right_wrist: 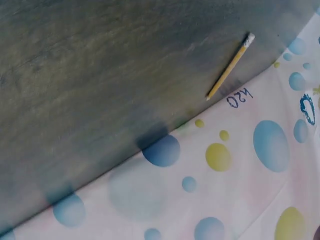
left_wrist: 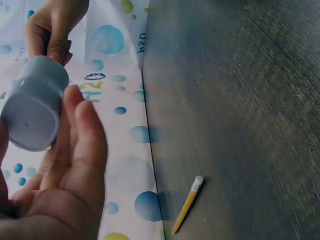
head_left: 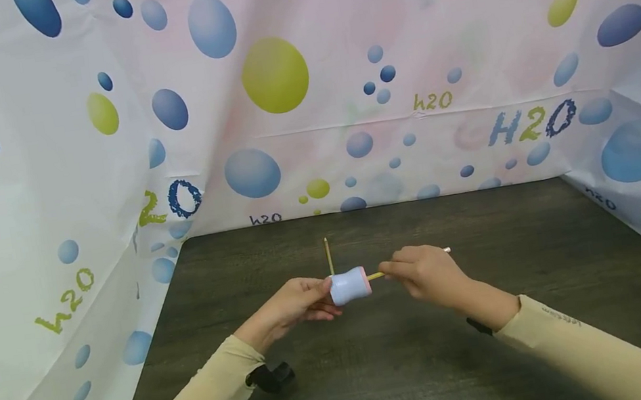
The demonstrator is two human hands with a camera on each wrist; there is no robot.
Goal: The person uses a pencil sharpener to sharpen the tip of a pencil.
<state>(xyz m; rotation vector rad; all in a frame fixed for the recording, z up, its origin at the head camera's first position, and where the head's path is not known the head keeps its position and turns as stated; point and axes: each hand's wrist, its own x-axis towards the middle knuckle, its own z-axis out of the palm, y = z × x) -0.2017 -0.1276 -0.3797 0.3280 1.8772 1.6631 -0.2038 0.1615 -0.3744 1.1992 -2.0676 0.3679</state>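
A pale blue, waisted cylinder [head_left: 350, 286] with a pink rim lies sideways in the grip of the left hand [head_left: 293, 310], its rim facing right. The right hand [head_left: 430, 277] pinches a yellow pencil [head_left: 376, 275] whose near end meets the rim; how far it goes in is hidden. In the left wrist view the flat base of the cylinder [left_wrist: 31, 120] faces the camera, with the left hand's fingers [left_wrist: 90, 135] beside it and the right hand [left_wrist: 55, 25] behind. The right wrist view does not show the right hand's grip.
Another yellow pencil [head_left: 329, 253] lies on the dark wooden table [head_left: 369, 371] behind the cylinder; both wrist views show this pencil [left_wrist: 188, 205] [right_wrist: 230, 67] too. A white sheet [head_left: 354, 175] with blue and green dots stands along the back and sides.
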